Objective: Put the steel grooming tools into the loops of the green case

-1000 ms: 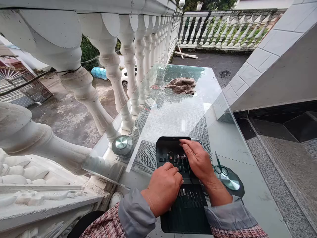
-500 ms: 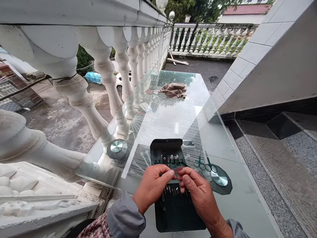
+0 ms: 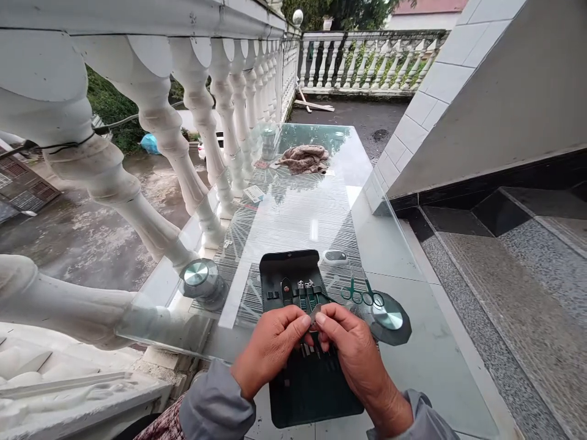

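Hands: 2, bare, both the person's own; left hand (image 3: 268,342) and right hand (image 3: 358,354), with fingertips nearly meeting above the case.
Grip, left: thumb and forefinger pressed together, pinching one edge of the small dark piece.
Grip, right: thumb and forefinger pinching the opposite edge of the same piece.
Small dark piece (image 3: 315,315): 1, between the two hands, over the middle of the case; largely covered by fingers, its kind cannot be told.
Case (image 3: 316,397): 1, dark, lying open on the near end of the tabletop (image 3: 426,373).
Studded tab (image 3: 286,290): 1, with a round stud, in the upper half of the case.
Dotted-handled tools: 2, silver-headed, side by side right of the tab.
Slim tools: several, lower down in the case; partly hidden by the hands, exact count not legible.
Scissors: 2 pairs, green-handled, right of the case; left pair (image 3: 351,293), right pair (image 3: 372,297), just beside each other.
Oval fob (image 3: 335,257): 1, grey and dark, near the case's upper right corner.
Cloth (image 3: 304,160): 1, brown, crumpled, at the far end.
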Motion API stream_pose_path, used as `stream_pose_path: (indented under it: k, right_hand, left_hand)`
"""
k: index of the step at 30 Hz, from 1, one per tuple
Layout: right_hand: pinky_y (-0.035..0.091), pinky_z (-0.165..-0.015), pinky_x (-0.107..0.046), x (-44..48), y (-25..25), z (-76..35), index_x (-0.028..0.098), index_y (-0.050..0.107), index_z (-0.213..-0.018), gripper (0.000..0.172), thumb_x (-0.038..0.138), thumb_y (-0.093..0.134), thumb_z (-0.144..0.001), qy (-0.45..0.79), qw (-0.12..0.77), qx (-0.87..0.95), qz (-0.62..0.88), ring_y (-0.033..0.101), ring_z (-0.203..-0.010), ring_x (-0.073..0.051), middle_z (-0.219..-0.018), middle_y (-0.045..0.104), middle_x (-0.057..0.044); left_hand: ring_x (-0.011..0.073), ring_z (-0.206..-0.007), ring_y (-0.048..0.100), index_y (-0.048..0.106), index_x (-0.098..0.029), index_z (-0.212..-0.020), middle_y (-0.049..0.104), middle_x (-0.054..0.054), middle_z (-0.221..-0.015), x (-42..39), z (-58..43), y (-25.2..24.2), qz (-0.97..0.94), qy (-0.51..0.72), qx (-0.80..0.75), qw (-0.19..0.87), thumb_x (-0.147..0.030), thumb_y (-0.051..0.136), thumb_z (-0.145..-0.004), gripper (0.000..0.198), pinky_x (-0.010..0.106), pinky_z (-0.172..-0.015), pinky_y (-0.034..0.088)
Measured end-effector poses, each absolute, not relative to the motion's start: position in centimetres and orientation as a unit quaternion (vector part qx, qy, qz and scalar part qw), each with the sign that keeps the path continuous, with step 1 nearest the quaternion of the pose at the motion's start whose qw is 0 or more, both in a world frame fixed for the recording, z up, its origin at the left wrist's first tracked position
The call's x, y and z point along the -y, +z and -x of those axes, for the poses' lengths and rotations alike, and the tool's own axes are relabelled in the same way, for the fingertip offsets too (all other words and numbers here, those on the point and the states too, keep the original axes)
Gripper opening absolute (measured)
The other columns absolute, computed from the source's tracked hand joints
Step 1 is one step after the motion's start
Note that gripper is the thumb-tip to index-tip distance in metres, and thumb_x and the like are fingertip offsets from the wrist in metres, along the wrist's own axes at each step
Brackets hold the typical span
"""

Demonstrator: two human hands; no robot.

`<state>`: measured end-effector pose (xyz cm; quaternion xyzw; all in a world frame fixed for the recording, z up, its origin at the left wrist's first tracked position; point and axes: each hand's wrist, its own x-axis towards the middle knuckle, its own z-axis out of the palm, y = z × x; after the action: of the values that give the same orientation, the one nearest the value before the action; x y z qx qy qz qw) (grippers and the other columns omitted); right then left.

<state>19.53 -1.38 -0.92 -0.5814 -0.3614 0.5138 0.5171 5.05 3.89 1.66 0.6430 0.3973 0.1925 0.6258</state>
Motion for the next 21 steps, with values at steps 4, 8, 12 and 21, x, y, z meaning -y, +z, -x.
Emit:
stream_pose_path:
  k: [4,8,12,21]
  right_hand:
    - [0.035,-0.053,-0.024,1.2,-1.2,-19.8,0.019,0.054,-0.070,0.027,0.045,0.059,-0.077,0.496,0.543,0.331,0.591,0.043,-0.053,-0.009,-0.057,0.047,0.004]
    - [0.036,-0.052,-0.024,1.0,-1.8,-20.0,0.019,0.055,-0.073,0.025,0.044,0.061,-0.076,0.477,0.573,0.299,0.595,0.044,-0.055,-0.010,-0.060,0.049,0.003]
    - [0.037,-0.053,-0.024,0.9,-2.0,-19.9,0.019,0.056,-0.075,0.026,0.044,0.061,-0.075,0.470,0.570,0.299,0.604,0.045,-0.055,-0.011,-0.061,0.051,0.002]
    - [0.037,-0.056,-0.025,1.2,-1.7,-20.0,0.019,0.054,-0.072,0.028,0.046,0.056,-0.079,0.471,0.521,0.366,0.610,0.044,-0.055,-0.012,-0.057,0.048,0.003]
  left_hand:
    - [0.0122,-0.062,0.051,0.054,-0.016,-0.072,0.060,0.001,-0.068,-3.8,-5.1,1.8,-0.629,0.190,-0.402,0.637,-0.045,0.042,-0.088,0.035,0.022,-0.058,0.040]
    - [0.0125,-0.060,0.051,0.054,-0.016,-0.074,0.062,0.002,-0.068,-3.8,-5.1,1.8,-0.619,0.200,-0.406,0.642,-0.045,0.038,-0.089,0.037,0.022,-0.057,0.041]
    - [0.0123,-0.060,0.052,0.055,-0.016,-0.075,0.062,0.001,-0.067,-3.8,-4.9,1.8,-0.623,0.194,-0.409,0.637,-0.038,0.043,-0.087,0.028,0.022,-0.057,0.040]
    - [0.0106,-0.061,0.053,0.048,-0.018,-0.060,0.059,-0.004,-0.061,-2.5,-5.4,1.6,-0.691,0.181,-0.414,0.564,-0.021,0.047,-0.080,0.021,0.020,-0.060,0.036]
